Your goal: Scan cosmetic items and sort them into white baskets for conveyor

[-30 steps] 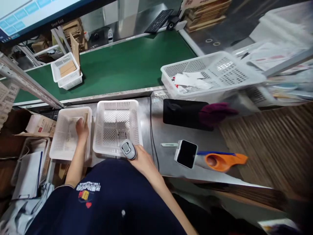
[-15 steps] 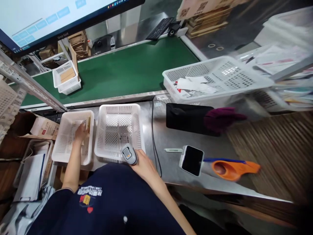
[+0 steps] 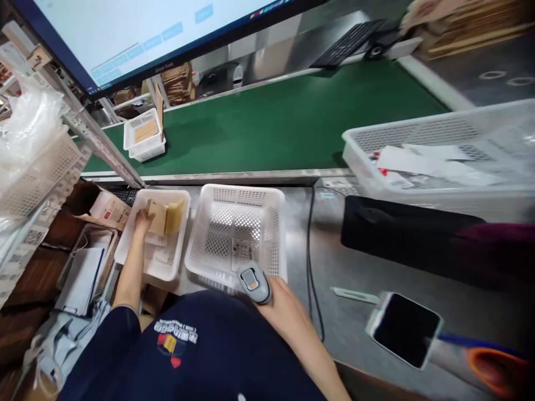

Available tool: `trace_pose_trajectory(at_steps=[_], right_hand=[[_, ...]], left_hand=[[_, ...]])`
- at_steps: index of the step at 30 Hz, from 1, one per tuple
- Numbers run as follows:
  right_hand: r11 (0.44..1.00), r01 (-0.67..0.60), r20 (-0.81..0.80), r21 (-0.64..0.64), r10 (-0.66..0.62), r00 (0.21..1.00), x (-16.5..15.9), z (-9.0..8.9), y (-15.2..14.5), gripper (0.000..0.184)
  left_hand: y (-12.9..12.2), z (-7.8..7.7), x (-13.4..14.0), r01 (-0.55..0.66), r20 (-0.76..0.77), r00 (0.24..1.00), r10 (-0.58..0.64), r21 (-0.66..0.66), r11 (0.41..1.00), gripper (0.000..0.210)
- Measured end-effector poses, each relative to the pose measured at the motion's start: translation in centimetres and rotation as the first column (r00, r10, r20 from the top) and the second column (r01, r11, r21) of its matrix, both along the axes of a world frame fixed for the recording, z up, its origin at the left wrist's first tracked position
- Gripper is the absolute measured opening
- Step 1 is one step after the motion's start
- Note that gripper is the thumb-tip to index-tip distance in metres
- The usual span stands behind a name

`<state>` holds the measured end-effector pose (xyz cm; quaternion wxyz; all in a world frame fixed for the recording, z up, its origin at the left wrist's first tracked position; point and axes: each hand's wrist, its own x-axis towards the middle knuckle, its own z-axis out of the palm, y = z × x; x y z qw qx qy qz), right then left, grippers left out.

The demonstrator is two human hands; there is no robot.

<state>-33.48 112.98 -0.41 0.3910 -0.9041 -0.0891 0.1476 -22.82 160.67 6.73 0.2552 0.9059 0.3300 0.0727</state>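
**Cardboard piece in your left hand, scanner in your right**

Your left hand (image 3: pixel 142 221) is reaching into the left white basket (image 3: pixel 175 267) and closing its fingers on a folded cardboard piece (image 3: pixel 165 217), which is standing up just to the right of your grip, above the papers on the basket floor. Your right hand (image 3: pixel 284 312) is wrapping around a grey handheld scanner (image 3: pixel 254 283), its head sitting just ahead of your fingers against the near rim of the middle white basket (image 3: pixel 238 192).
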Motion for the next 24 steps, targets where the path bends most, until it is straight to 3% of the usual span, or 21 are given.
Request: trace_pose_trajectory(at_steps=[4,7,11,14,16,18,21,22,24], right_hand=[[1.0,-0.01,-0.007,0.008,0.011,1.0,-0.1,0.3,-0.1,0.038],[0.992,-0.041,0.002,0.116,0.041,0.999,0.5,2.0,-0.1,0.04],[0.957,-0.129,0.172,0.262,0.085,0.981,2.6,7.3,1.1,0.041],[0.929,-0.199,0.314,0.312,0.097,0.944,4.8,11.4,2.4,0.044],[0.922,-0.222,0.366,0.317,0.097,0.926,5.9,12.9,2.9,0.041],[0.931,-0.2,0.375,0.306,0.076,0.924,6.3,13.0,2.6,0.037],[0.951,-0.097,0.31,0.295,0.001,0.951,5.6,10.6,0.9,0.036],[0.954,-0.051,0.268,0.297,-0.032,0.963,5.2,9.2,0.1,0.038],[0.953,0.054,0.183,0.297,-0.113,0.977,4.3,6.1,-1.5,0.046]], left_hand=[[-1.2,1.3,0.0,-0.067,0.019,0.998,0.066,0.068,0.995,0.03],[-2.4,3.2,-1.1,-0.036,0.096,0.995,0.029,0.079,0.996,0.035],[-6.0,4.7,-2.1,0.176,0.331,0.93,-0.16,-0.02,0.984,0.037],[-10.4,3.8,-2.3,0.332,0.438,0.866,-0.241,-0.142,0.933,0.041],[-13.4,2.5,-2.3,0.392,0.448,0.856,-0.257,-0.239,0.889,0.041],[-15.8,0.7,-2.2,0.444,0.436,0.858,-0.273,-0.358,0.821,0.041],[-16.8,-2.4,-1.2,0.477,0.456,0.854,-0.25,-0.494,0.727,0.044],[-16.2,-3.5,-0.8,0.456,0.461,0.859,-0.221,-0.498,0.738,0.046],[-14.0,-5.3,0.0,0.336,0.429,0.894,-0.131,-0.446,0.829,0.049]])
